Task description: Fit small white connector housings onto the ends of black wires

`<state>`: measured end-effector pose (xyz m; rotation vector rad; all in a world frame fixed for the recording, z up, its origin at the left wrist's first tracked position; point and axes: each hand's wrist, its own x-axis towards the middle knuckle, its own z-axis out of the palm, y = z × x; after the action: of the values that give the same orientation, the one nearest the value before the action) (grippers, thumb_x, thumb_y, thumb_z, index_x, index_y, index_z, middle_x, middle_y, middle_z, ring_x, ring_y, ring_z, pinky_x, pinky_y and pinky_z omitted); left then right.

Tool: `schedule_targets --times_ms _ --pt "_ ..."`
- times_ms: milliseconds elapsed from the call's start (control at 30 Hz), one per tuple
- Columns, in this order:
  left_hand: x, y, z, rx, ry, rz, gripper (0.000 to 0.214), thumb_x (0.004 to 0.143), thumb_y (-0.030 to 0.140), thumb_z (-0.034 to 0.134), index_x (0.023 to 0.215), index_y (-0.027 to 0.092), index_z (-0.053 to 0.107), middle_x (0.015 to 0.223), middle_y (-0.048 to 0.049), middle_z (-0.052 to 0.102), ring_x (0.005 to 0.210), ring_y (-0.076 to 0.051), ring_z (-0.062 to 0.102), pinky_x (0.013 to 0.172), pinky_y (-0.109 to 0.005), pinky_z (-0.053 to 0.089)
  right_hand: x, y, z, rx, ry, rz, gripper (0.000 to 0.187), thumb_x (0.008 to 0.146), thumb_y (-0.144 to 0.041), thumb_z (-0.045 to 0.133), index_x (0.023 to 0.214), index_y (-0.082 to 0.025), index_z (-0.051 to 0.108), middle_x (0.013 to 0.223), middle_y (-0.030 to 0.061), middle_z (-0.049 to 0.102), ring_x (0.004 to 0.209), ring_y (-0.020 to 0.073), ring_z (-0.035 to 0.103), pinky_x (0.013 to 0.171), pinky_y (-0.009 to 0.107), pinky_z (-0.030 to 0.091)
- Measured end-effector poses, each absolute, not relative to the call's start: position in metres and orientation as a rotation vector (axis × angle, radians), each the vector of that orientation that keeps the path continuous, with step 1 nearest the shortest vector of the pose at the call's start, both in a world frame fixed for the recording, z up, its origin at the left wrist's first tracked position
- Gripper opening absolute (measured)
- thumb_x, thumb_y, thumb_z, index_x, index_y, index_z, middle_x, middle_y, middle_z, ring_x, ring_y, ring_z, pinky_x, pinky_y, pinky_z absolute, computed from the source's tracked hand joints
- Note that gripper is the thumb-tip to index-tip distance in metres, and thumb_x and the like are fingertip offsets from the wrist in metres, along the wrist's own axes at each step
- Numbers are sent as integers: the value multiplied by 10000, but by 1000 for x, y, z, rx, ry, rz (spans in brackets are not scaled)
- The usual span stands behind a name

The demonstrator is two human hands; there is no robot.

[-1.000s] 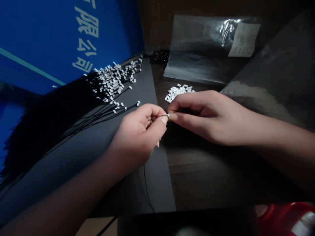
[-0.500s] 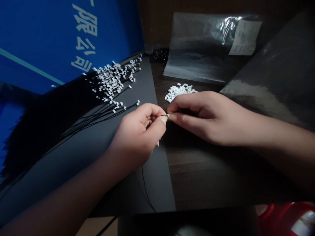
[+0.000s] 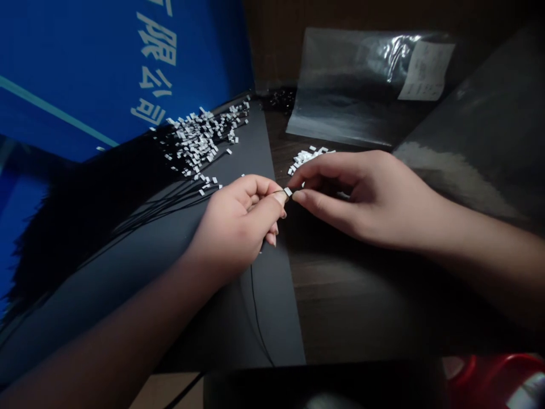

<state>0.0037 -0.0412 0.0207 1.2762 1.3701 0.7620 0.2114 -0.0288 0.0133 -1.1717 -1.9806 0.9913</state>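
Note:
My left hand [image 3: 244, 218] is closed, with thumb and forefinger pinching a thin black wire [image 3: 254, 295] whose loose length hangs down toward the table's front edge. A small white connector housing [image 3: 288, 192] sits at the wire's end, just beyond those fingertips. My right hand [image 3: 353, 196] is beside it, thumb and forefinger a little apart, their tips close to the connector. Whether they still touch it is hard to tell. Partly hidden behind my right hand lies a pile of loose white connector housings [image 3: 309, 156] on the dark wood table [image 3: 340, 307].
To the left, a large bundle of black wires [image 3: 85, 199] with white connectors [image 3: 198, 139] lies on a grey sheet [image 3: 255, 147]. Behind it stands a blue panel [image 3: 204, 45]. A clear plastic bag [image 3: 344, 85] lies at the back, and something red [image 3: 489, 378] is at lower right.
My right thumb and forefinger have parted from their pinch at the connector, which now shows more fully at the wire's end. My left hand still holds the wire. The view has shifted slightly.

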Motion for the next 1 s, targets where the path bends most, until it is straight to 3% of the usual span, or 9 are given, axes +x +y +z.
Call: schedule_targets --times_ms 433,1000 --pt "4 -42 21 1335 1407 761 115 925 258 778 885 185 699 743 8 694 578 -103 632 547 -205 538 209 -31 11 -1161 -2072 820 148 981 -288 707 945 -237 841 891 54 814 784 226 719 732 355 497" --pt "4 -40 21 1357 1409 722 105 916 240 782 891 184 697 814 -26 762 560 -101 635 526 -212 540 208 -25 9 -1197 -1830 1196 166 993 -336 757 901 -202 790 788 19 739 721 174 647 667 302 474"
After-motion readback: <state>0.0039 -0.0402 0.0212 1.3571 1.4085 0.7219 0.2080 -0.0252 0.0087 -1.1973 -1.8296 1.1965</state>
